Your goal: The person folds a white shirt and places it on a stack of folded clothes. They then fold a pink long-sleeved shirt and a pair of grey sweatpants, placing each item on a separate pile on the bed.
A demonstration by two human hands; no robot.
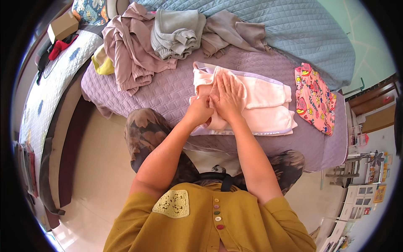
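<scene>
A pale pink garment (267,99) with lilac side stripes lies spread on a purple quilted cover (176,91). Its sleeves or legs point to the right, and white lettering shows on the near stripe. My right hand (228,97) presses flat on its left part, fingers stretched away from me. Just left of that, my left hand (200,110) is curled, gripping a fold of the pink cloth near the garment's left end. The curled fingertips are partly hidden. Right of the garment rests a folded coral-pink cloth item (315,99) with a colourful cartoon print.
Behind lie a dusty-pink garment (129,47), folded grey clothing (176,33), a taupe garment (236,33) and a yellow cloth (103,63). A blue quilt (283,25) covers the far side. A white quilted sofa (63,66) bearing a cardboard box (63,26) stands left.
</scene>
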